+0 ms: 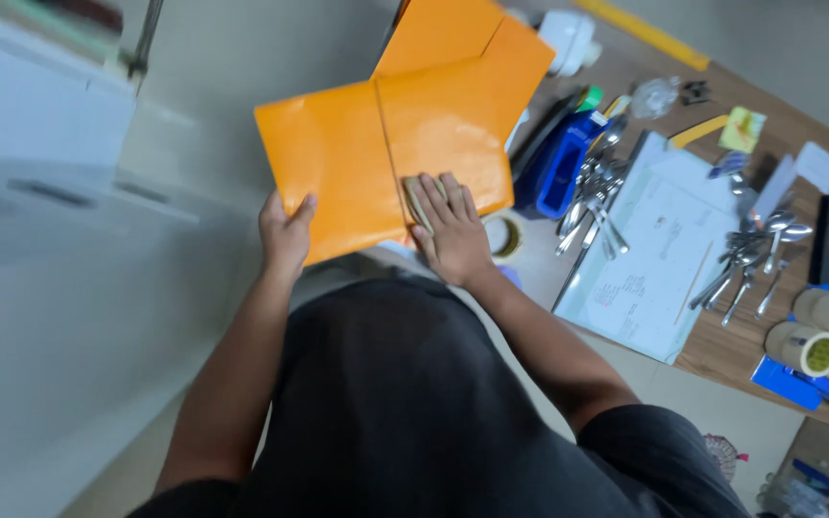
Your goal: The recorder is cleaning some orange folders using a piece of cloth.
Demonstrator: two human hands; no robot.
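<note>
Tabletop (722,350): one wooden surface, at right, carrying the loose items.

Orange folder (338,163): one, opened out in large glossy panels, held up in front of the torso, left of the tabletop and partly over its near edge.

Paper sheet (659,249): one large printed sheet, flat on the tabletop right of the folder.

Blue tray (560,173): one, just right of the folder's edge.

Left hand (285,235): gripped the folder's lower left edge; thumb on the front face, remaining fingers hidden behind, so spread not determinable.

Right hand (453,235): laid flat on the folder's lower right panel; fingers (453,197) pressed together, pinning one small tan cloth (421,197) against the panel.

Tape rolls (817,331): two brown rolls at the right edge; a third, pale roll (504,237) just beside the right hand.

Spoons (597,197): two loose clusters, exact count not determinable.
</note>
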